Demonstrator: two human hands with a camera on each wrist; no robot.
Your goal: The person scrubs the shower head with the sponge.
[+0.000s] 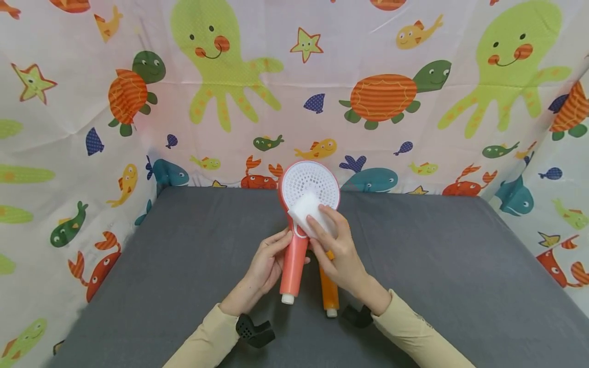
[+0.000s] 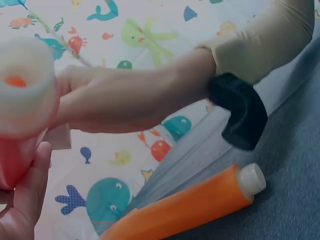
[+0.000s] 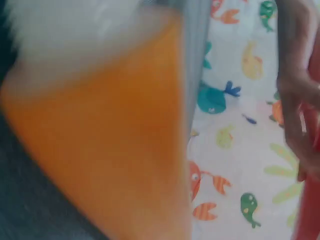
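Note:
A coral-red shower head (image 1: 294,271) with a white, hole-dotted face (image 1: 313,179) is held up above the table, face toward the head camera. My left hand (image 1: 266,261) grips its handle just below the head, thumb along the front. With my right hand (image 1: 341,253) I hold a folded white cloth (image 1: 304,208) against the lower part of the face; the thumb is hidden. Behind the right hand lies an orange handle (image 1: 329,294) with a white threaded end, its upper part covered. In the left wrist view the coral handle's white end (image 2: 25,100) looms close.
A dark grey cloth (image 1: 207,230) covers the table. Sea-animal printed sheets (image 1: 294,117) stand at the back and both sides. Each wrist wears a black camera mount (image 1: 255,331). The orange handle fills much of the right wrist view, blurred.

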